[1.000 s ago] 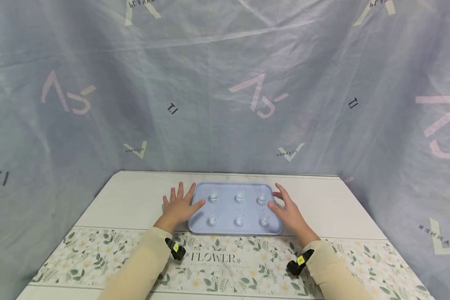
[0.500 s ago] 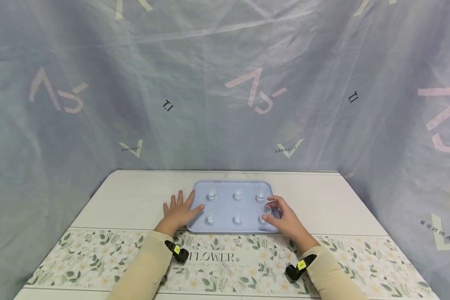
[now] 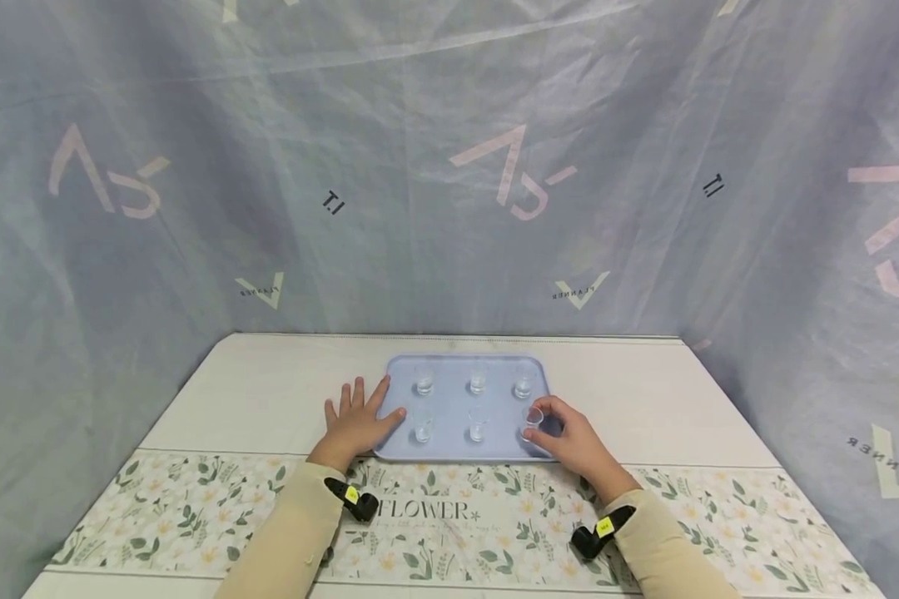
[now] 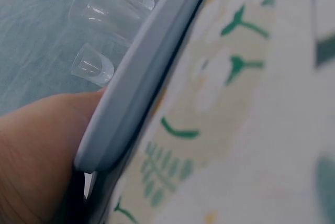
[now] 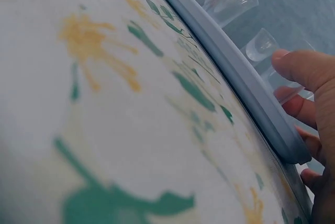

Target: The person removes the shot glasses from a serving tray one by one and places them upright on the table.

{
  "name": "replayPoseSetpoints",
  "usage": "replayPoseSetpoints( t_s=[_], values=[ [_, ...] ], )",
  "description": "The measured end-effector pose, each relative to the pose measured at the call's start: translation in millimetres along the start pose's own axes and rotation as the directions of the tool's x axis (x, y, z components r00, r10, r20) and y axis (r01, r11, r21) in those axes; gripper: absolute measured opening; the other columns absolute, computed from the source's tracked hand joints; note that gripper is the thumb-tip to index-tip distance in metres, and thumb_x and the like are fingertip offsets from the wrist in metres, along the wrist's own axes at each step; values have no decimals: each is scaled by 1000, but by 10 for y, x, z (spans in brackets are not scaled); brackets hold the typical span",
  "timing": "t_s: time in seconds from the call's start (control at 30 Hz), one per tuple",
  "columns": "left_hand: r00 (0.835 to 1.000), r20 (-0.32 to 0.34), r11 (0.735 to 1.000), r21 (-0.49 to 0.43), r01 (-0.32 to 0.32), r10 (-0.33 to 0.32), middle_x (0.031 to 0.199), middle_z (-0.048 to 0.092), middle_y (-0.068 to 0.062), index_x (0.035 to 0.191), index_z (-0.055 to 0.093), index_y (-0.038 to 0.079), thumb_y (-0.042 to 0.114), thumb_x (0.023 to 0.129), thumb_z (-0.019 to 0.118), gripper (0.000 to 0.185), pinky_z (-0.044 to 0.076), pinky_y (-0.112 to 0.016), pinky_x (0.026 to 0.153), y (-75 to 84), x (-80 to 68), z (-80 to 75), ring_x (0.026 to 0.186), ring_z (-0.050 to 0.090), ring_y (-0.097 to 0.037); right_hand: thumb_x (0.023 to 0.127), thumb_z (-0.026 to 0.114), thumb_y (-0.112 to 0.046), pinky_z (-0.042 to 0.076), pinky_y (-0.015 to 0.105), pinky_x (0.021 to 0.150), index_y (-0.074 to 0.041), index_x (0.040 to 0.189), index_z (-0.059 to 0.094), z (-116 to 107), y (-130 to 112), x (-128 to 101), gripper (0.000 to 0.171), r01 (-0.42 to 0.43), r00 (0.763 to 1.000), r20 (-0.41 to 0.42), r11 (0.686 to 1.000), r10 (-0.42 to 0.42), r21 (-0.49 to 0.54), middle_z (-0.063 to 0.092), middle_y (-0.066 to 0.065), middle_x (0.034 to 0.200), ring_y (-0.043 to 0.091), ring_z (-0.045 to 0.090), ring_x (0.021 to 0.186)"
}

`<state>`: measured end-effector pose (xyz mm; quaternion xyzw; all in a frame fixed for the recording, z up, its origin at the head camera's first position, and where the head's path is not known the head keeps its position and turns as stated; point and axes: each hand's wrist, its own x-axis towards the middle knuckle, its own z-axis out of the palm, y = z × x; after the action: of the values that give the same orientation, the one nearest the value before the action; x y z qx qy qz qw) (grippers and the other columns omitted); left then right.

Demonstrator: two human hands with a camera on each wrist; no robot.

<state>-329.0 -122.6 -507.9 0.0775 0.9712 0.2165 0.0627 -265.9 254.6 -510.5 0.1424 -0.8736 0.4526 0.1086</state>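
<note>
A pale blue tray [image 3: 449,450] lies on the table with two rows of small clear shot glasses standing on it, three in each row. At its front right corner, my right hand [image 3: 575,437] pinches the nearest shot glass [image 3: 533,418] between thumb and fingers; the glass stays upright. The right wrist view shows the thumb [image 5: 303,68] in front of that glass and hides part of it. On the opposite side, my left hand [image 3: 355,428] lies with fingers spread beside the tray's left edge. Its thumb reaches over the rim, near the front left glass [image 3: 422,431].
A floral runner printed "FLOWER" [image 3: 423,510] crosses the white table [image 3: 614,383] in front of the tray. Grey-blue cloth [image 3: 404,208] hangs behind and at both sides. Each wrist wears a black camera, the left one [image 3: 360,506] and the right one [image 3: 592,541].
My right hand has come from beside the tray's right edge toward the front and closed its fingers on the front right shot glass. The left hand stays spread at the left edge.
</note>
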Motion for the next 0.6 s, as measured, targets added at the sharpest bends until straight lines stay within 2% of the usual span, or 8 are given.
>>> replayPoseSetpoints(
  t_s=[0.2,0.33,0.47,0.6],
  values=[
    [1000,-10,1000,3,8,-8,167,-2,-26,164,11,25,66,99,39,81,-11,-70,114,44,-52,-55,152,-9,-47,86,83,-22,45,52,99,-15,112,65,-51,-39,54,32,-36,998,-59,999,35,-14,68,-2,104,23,61,108],
    [1000,-7,1000,7,11,-11,167,-3,-25,164,10,26,66,100,39,81,-12,-71,113,41,-63,-61,152,-10,-46,89,81,-19,46,56,101,-9,114,64,-126,1,108,32,-27,996,-89,999,28,20,68,4,104,26,62,107],
    [1000,-11,1000,12,12,-11,167,-3,-25,164,9,27,66,100,39,81,-12,-70,113,29,-53,-40,152,-11,-46,89,80,-19,47,58,99,-5,116,63,-230,73,144,34,-26,990,-139,999,30,29,67,8,106,28,61,107],
    [1000,-14,1000,-3,8,-8,167,-4,-26,164,11,26,68,99,38,83,-14,-69,113,21,-28,-5,152,-12,-46,91,79,-22,46,55,96,-6,117,63,-341,137,160,35,-69,979,-191,998,67,-4,66,9,109,28,61,107]
  ],
)
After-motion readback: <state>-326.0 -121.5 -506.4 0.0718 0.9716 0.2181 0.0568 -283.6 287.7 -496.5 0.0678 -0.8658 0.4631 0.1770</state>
